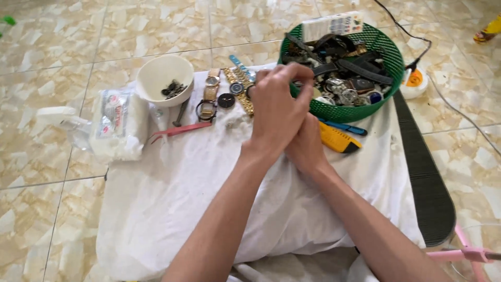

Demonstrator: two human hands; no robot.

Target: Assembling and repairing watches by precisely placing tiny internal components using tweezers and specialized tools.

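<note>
My left hand (278, 110) is raised over the white cloth (172, 188), its fingers curled together close to the rim of the green basket (392, 68). My right hand (307, 148) lies just beneath and behind it, mostly covered. The two hands press together, and whatever sits between them is hidden. Just left of my left hand, several wristwatches (224, 91) lie in a row on the cloth. The basket is heaped with watches and dark straps (347, 68), and a white remote-like box (332, 25) rests on its far rim.
A white bowl (156, 70) holds small dark parts. Pink tweezers (180, 130) and a plastic-wrapped white pack (117, 122) lie at the left. A yellow utility knife (338, 140) and a blue tool (348, 128) lie right of my hands. A black ribbed board (425, 177) borders the cloth.
</note>
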